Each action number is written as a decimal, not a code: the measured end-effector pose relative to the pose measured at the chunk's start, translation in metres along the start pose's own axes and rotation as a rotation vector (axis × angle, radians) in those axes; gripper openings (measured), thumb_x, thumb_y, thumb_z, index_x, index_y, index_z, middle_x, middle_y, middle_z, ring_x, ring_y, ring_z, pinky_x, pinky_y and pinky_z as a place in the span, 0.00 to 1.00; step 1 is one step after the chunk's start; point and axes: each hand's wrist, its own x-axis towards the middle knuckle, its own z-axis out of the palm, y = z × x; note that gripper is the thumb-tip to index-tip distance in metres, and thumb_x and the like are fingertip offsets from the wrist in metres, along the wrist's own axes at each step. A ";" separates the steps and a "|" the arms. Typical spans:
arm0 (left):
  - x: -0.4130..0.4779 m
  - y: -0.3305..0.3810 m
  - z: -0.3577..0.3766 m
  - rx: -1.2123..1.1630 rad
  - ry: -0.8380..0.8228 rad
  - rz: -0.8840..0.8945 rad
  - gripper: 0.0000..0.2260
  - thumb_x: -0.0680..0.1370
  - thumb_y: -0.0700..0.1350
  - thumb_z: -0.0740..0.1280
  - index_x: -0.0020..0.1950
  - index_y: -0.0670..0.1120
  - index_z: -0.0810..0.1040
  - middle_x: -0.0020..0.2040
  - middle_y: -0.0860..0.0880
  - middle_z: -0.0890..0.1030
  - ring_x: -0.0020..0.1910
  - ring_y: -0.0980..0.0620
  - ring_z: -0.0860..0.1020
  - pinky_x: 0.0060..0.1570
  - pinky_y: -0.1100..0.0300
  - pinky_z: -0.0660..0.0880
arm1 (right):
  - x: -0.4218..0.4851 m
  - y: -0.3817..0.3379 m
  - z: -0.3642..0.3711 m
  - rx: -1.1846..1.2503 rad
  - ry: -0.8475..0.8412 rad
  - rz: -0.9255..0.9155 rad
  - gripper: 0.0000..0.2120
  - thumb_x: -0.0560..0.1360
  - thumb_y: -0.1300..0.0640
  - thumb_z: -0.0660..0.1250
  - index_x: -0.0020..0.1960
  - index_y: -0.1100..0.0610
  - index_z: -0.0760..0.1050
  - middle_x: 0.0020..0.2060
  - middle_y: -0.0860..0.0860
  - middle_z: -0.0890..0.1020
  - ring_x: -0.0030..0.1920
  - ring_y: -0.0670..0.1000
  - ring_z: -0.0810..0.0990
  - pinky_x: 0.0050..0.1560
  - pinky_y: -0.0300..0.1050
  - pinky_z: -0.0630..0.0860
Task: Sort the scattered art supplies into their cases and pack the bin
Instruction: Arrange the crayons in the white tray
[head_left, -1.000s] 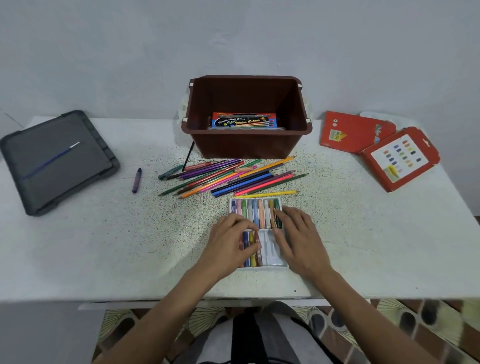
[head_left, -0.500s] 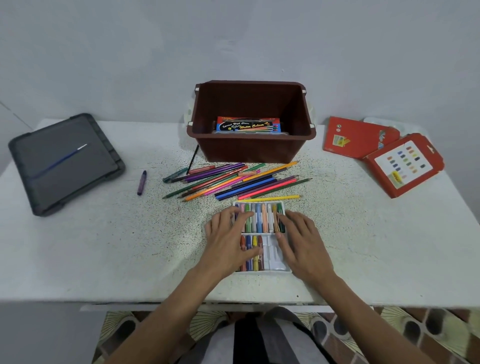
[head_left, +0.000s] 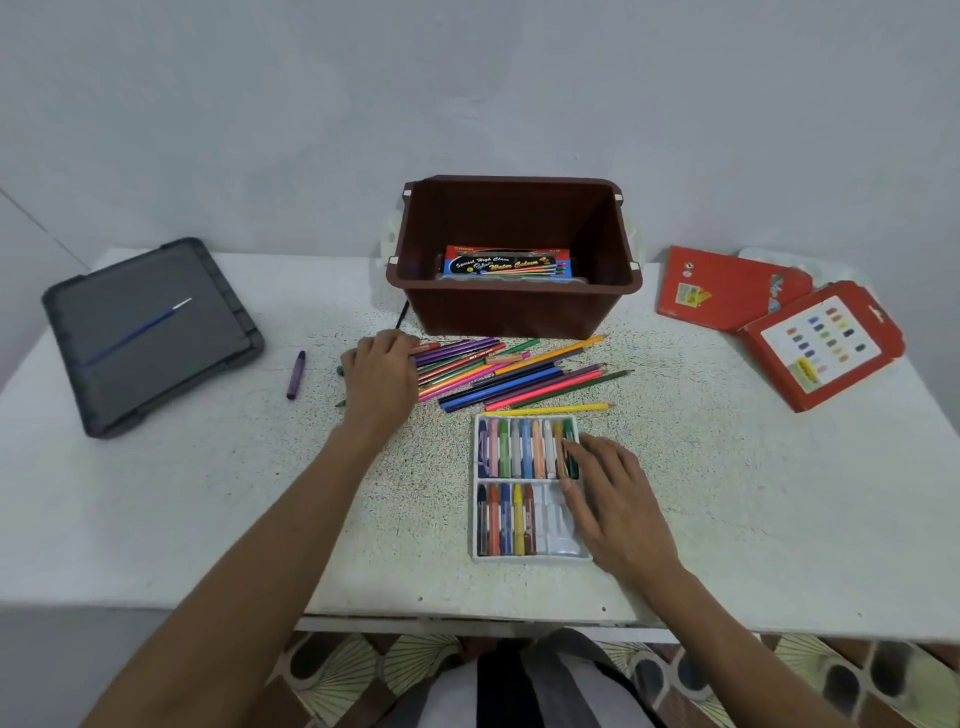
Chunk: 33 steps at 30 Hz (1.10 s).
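Crayon tray — under right grip, pencils at left grip

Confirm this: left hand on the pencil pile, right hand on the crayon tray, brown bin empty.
One mistake: the brown bin holds a box of watercolours, as the head view shows. The left hand is on the pencil pile and the right hand on the crayon tray.

A half-filled crayon tray lies near pencils fanned before a brown bin holding, seemingly, watercolours.
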 end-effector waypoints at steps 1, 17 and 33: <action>0.006 0.000 0.000 0.049 -0.026 0.008 0.14 0.81 0.40 0.58 0.66 0.43 0.75 0.62 0.42 0.78 0.62 0.41 0.74 0.63 0.43 0.65 | 0.000 0.000 0.000 0.006 -0.001 0.010 0.23 0.83 0.49 0.50 0.70 0.61 0.71 0.66 0.56 0.76 0.67 0.56 0.70 0.67 0.56 0.69; 0.016 -0.007 0.012 0.072 0.036 0.130 0.10 0.80 0.43 0.65 0.58 0.46 0.83 0.54 0.44 0.80 0.52 0.42 0.78 0.58 0.46 0.67 | 0.002 -0.002 -0.003 0.022 0.001 0.029 0.24 0.83 0.48 0.50 0.69 0.60 0.71 0.65 0.56 0.76 0.67 0.56 0.70 0.67 0.55 0.69; -0.119 0.097 -0.026 -0.944 -0.438 -0.083 0.16 0.76 0.42 0.72 0.62 0.56 0.76 0.43 0.55 0.84 0.41 0.61 0.83 0.47 0.65 0.80 | 0.003 -0.002 -0.003 0.035 -0.008 0.035 0.23 0.84 0.48 0.51 0.69 0.61 0.71 0.65 0.57 0.75 0.66 0.57 0.71 0.67 0.56 0.69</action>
